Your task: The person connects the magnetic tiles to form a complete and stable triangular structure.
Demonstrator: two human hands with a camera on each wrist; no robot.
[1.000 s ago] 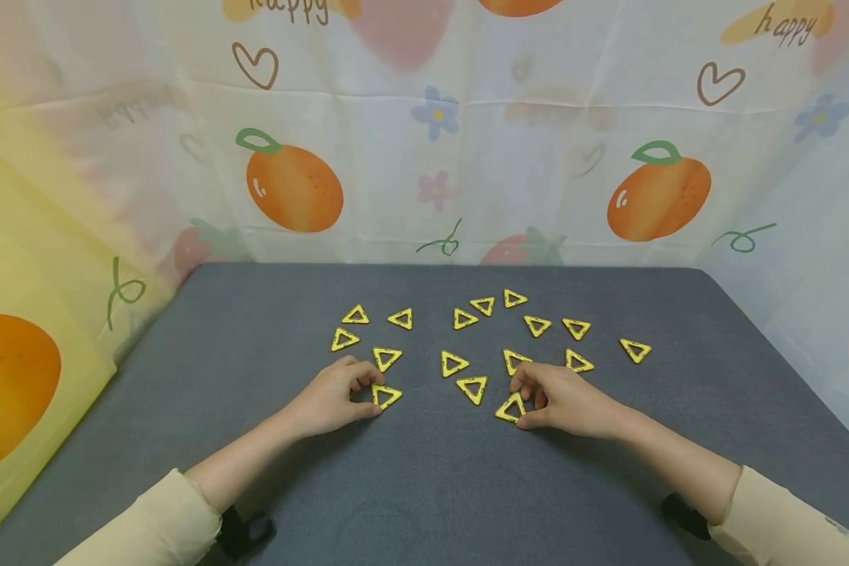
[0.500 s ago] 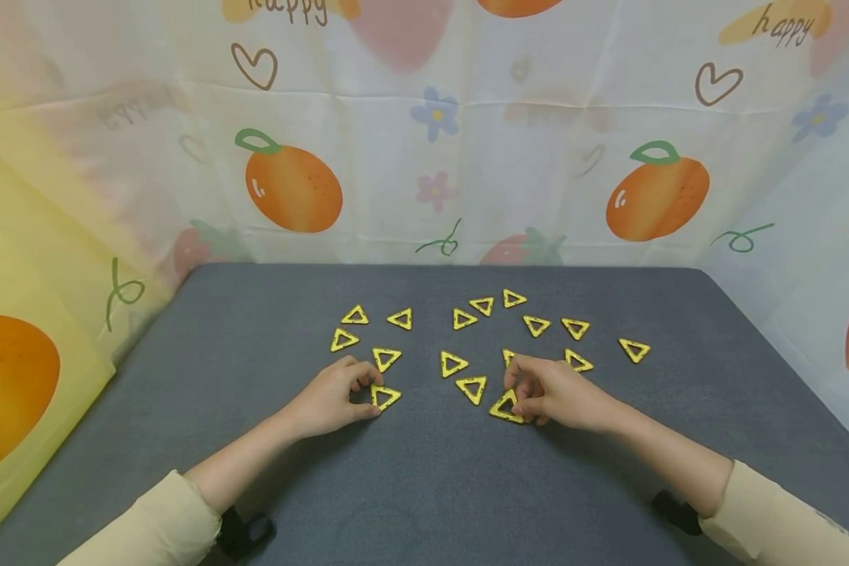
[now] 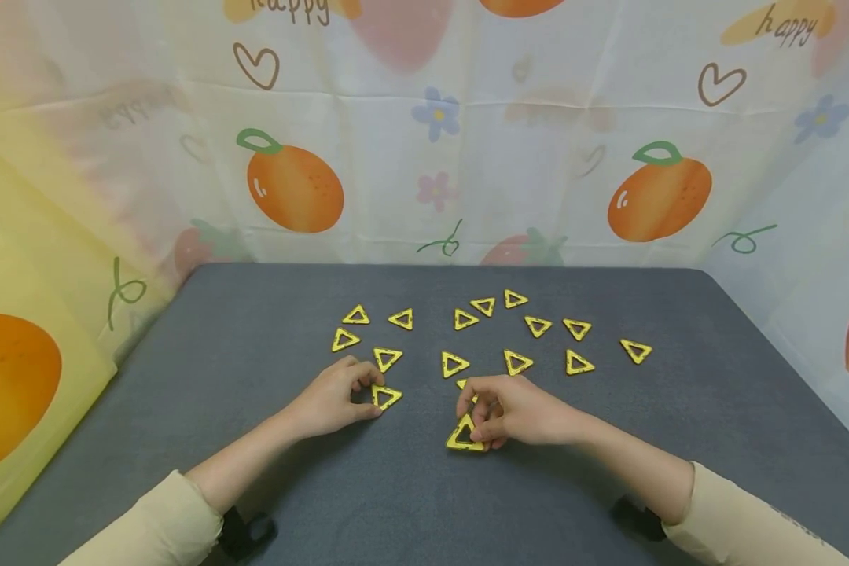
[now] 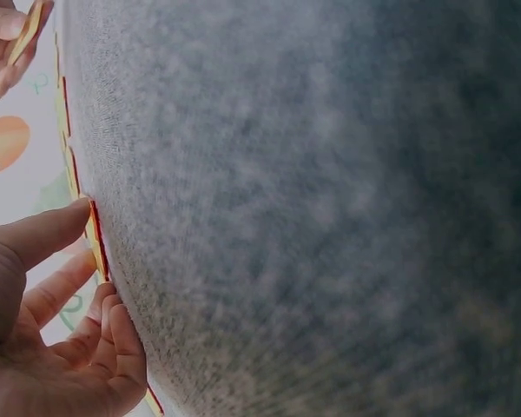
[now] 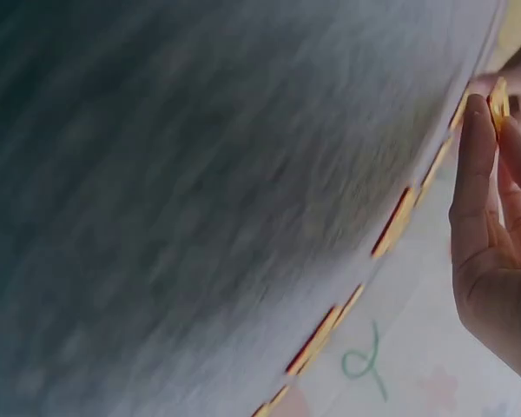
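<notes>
Nearest, showing cream sleeves running off the bottom edge and hiding parts of the black wrist devices. Slightly farther, pinching a yellow triangular frame in the right hand, apparently clear of the counter, and hiding its right corner behind fingertips. Leaving only a sliver of a covered frame visible past that hand. Over on the left, gripping a flat-lying frame between thumb and fingers of the left hand. Beyond, showing scattered yellow triangles resting on the counter, appearing in both wrist views only as thin edges, too overlapped for telling apart. Behind everything, showing a fruit-printed cloth losing the top of one "happy" print at the upper edge.

Compared with half a second ago, carrying the right hand's triangle leftward and nearer, covering a frame formerly in full view and exposing an uncovered frame, previously mostly hidden; keeping the left hand and its piece in place.
</notes>
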